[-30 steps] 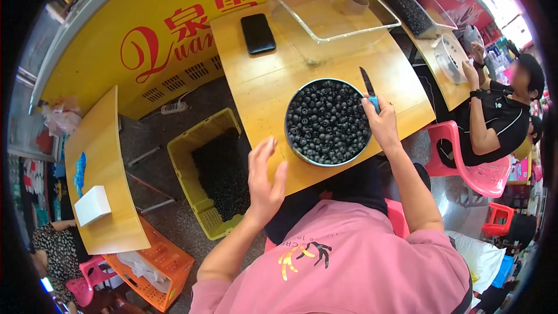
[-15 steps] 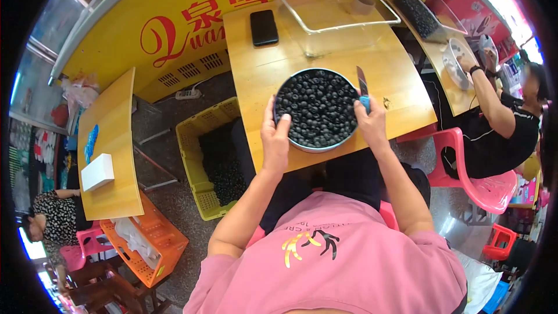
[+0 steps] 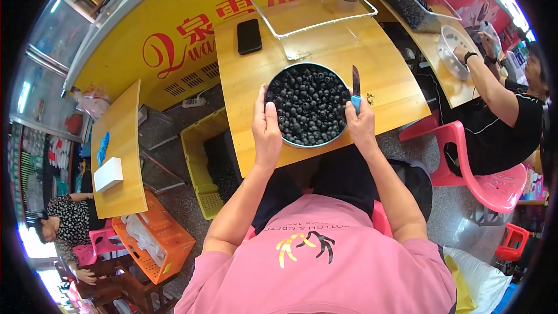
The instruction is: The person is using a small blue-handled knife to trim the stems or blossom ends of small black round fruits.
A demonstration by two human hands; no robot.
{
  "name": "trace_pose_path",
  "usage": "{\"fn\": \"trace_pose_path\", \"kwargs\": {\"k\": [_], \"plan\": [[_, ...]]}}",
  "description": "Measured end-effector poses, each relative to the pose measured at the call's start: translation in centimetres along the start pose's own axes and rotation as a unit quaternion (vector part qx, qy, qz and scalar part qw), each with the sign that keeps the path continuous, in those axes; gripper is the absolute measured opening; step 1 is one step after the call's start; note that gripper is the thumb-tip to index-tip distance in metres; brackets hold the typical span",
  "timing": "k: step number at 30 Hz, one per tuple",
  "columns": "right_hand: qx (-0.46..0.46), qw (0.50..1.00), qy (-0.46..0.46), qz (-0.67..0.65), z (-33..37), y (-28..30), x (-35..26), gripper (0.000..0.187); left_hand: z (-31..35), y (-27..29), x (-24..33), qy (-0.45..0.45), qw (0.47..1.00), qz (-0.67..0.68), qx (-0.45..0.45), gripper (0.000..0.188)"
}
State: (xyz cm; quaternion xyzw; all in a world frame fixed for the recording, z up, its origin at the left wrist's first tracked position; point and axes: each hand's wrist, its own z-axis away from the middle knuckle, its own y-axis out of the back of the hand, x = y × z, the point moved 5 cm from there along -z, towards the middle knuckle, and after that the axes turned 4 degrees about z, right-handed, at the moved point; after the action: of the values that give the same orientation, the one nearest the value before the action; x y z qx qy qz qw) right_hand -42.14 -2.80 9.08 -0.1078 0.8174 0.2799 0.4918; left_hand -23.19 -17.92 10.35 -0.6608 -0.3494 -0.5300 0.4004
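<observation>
A round metal bowl full of small, dark, round berries is at the near side of the wooden table. My left hand grips its left wall, with the thumb along the rim. Against the opposite side rests my right hand, its fingers wrapped round the blue handle of a knife. The blade points away from me, just beyond the bowl's right rim. How the lower fingers of each hand meet the bowl is hidden.
Behind the bowl stand a clear plastic box and a black phone. A yellow crate with dark contents sits on the floor to the left. At right, a seated person's hand reaches into a clear bowl beside a pink chair.
My view has shifted, so the table and phone appear farther left. The bowl, held in both hands, now looks slightly closer to the plastic box. The knife stays in my right hand.
</observation>
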Motion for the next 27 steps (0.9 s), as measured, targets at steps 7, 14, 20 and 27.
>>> {"fn": "trace_pose_path", "kwargs": {"k": [7, 14, 20, 27], "plan": [[0.020, 0.999, 0.019, 0.035, 0.0, 0.0, -0.6, 0.016, -1.1, -0.1, -1.7, -0.007, 0.999, 0.030, -0.024, 0.045], [0.021, 1.000, 0.010, 0.017, -0.2, 0.9, -1.0, 0.009, -1.3, -0.5, -1.6, -0.035, 0.998, 0.028, -0.034, 0.044], [0.046, 0.988, 0.136, 0.049, -0.3, 1.7, -3.8, 0.023, 0.2, -1.0, 0.5, -0.032, 0.987, 0.159, 0.000, 0.041], [-0.040, 0.999, 0.028, 0.025, -2.0, 0.5, -3.2, 0.028, -0.8, -0.2, -2.4, 0.011, 0.987, 0.158, 0.035, 0.041]]}}
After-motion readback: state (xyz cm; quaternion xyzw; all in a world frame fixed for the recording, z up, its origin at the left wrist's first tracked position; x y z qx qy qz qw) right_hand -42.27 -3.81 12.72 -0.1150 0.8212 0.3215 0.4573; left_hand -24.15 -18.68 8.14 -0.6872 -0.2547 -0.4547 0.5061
